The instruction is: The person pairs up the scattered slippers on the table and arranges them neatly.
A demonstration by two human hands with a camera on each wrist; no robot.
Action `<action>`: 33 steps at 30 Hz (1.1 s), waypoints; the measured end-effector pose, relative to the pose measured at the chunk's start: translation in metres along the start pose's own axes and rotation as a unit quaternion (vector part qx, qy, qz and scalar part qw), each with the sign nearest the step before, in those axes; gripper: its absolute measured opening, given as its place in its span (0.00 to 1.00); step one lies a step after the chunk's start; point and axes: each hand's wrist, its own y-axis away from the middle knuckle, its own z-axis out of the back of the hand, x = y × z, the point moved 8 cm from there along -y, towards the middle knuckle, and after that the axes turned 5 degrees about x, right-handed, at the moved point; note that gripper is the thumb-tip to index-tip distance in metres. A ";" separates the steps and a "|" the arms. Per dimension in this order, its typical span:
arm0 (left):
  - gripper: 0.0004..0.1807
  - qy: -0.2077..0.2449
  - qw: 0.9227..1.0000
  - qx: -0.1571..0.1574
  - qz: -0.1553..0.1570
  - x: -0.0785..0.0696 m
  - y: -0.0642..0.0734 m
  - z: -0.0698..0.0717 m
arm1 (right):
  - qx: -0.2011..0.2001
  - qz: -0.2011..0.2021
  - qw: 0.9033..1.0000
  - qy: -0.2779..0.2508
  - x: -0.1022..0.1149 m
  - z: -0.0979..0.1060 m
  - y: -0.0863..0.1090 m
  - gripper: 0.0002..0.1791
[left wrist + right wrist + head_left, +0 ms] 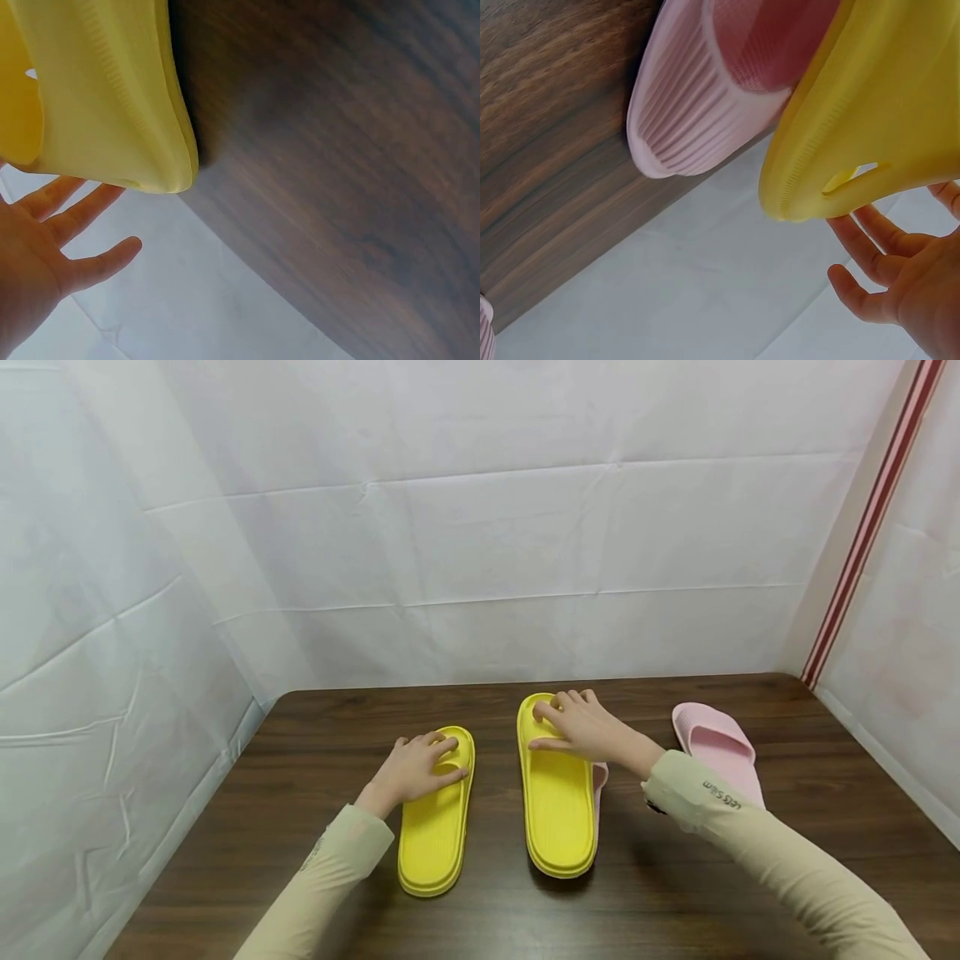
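Observation:
Two yellow slippers point away from me, side by side. My left hand (408,770) pinches the strap of the left yellow slipper (431,847), thumb at the strap's rear edge and fingers toward the toe. In the left wrist view, its outer fingers spread below the strap. My right hand (588,728) likewise pinches the strap of the right yellow slipper (560,818). This slipper covers most of a pink slipper (601,775) in the head view. The right wrist view shows that ribbed pink slipper (686,112) close beside the yellow one.
Another pink slipper (722,752) lies at the right, partly behind my right forearm. A dark wood table (322,752) is under everything. White sheeting (480,543) hangs behind and at both sides, with a red stripe (873,527) at the right corner.

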 end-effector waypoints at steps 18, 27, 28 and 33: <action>0.31 0.033 0.999 -0.002 0.003 0.007 0.013 0.003 | -0.014 0.028 0.999 0.021 0.023 -0.008 -0.012 0.19; 0.29 0.027 1.000 -0.008 0.004 0.013 0.019 0.007 | 0.019 0.023 1.000 0.011 0.031 -0.019 -0.022 0.20; 0.29 0.027 1.000 -0.010 0.003 0.013 0.019 0.007 | 0.021 0.023 1.000 0.002 0.032 -0.019 -0.023 0.20; 0.29 0.035 0.999 -0.011 0.001 0.015 0.021 0.008 | 0.033 0.029 0.999 -0.031 0.040 -0.022 -0.029 0.20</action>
